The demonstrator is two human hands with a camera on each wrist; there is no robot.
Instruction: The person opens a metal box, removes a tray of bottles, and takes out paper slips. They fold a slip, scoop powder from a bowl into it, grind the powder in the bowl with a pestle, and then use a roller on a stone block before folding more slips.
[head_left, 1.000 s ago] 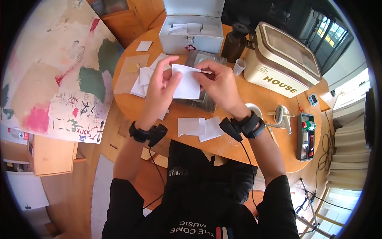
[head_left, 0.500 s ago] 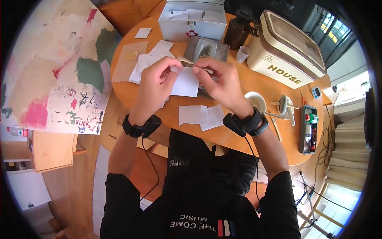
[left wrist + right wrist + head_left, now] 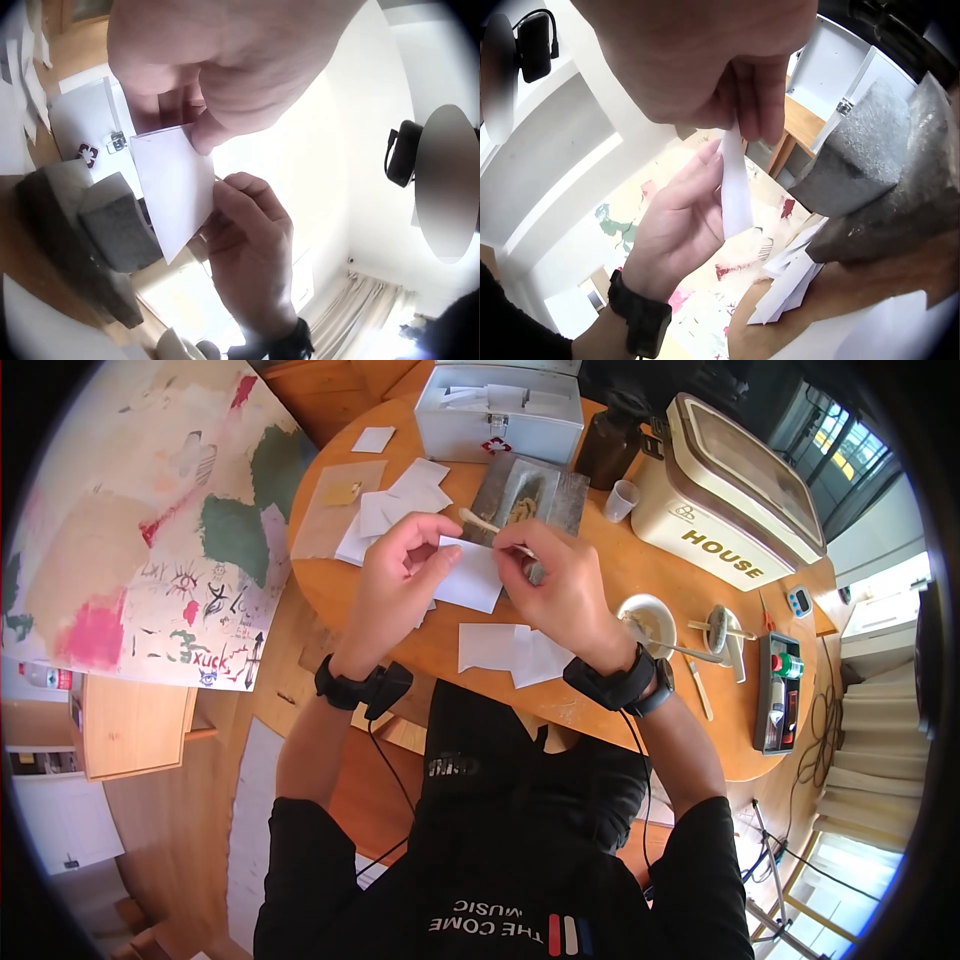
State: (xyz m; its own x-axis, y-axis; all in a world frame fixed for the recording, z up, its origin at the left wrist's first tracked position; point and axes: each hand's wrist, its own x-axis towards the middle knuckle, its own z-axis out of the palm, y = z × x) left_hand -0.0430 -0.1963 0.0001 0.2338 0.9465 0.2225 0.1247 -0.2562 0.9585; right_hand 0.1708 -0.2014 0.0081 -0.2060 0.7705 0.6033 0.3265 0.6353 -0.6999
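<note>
One white paper (image 3: 470, 576) sits mid-frame, pinched by your left grip (image 3: 402, 575); your right grip (image 3: 556, 586) seems to pinch a pale stick (image 3: 479, 521). Expect light, easily creased handling (take edges gently).

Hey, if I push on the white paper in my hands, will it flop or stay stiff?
The white paper would probably bend easily, since it looks like a thin sheet. It may still spring back from a gentle nudge, as it stays fairly flat without drooping. It's likely light too, given that thinness.
</note>
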